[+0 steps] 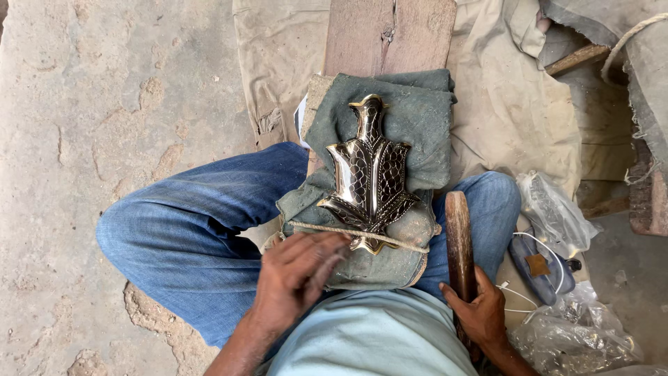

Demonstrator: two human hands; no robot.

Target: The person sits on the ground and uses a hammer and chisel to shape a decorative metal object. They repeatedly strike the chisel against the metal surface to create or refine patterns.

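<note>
A shiny engraved metal piece, leaf-shaped with scale patterns, lies on a grey-green cloth pad across my lap, tied down by a cord. My left hand rests flat on the pad at the piece's lower left edge, fingers together, holding nothing. My right hand grips the lower end of a wooden stick that stands beside my right knee.
A wooden plank runs under the pad over beige canvas. Clear plastic bags, a dark sandal and a white cable lie at right. Bare concrete floor spreads to the left.
</note>
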